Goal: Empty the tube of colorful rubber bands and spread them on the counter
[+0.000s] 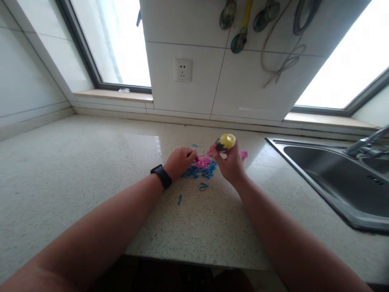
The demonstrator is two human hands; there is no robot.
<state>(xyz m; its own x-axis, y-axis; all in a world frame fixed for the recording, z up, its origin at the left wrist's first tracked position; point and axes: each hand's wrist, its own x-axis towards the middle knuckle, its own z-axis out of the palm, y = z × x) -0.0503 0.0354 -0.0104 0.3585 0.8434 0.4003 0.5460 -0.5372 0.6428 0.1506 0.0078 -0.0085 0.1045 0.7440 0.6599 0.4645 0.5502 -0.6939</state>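
Near edge of the countertop (91, 170): both forearms come in from below, black wristband (161, 176) on the left wrist. Two stray blue loops (204, 186) lie just short of the hands, one smaller blue bit nearer the front edge. Left hand (179, 161) is curled narrow, fingertips pinched down on the left side of the pile of small pink and blue bands (202, 166); can't tell what exactly is in the pinch. Right hand (231, 162) grips a small yellow-topped container (225, 142), held off the counter just above the pile's right side, long axis tilted, yellow end pointing up and right, dark part toward the thumb. No readable label on it. Pile sits mid-counter, left of the steel sink (334, 178). A pink piece (243, 154) lies just behind the right hand. Back wall: white socket (183, 69), hanging utensils (241, 38), coiled cord (285, 61). No legible writing anywhere.
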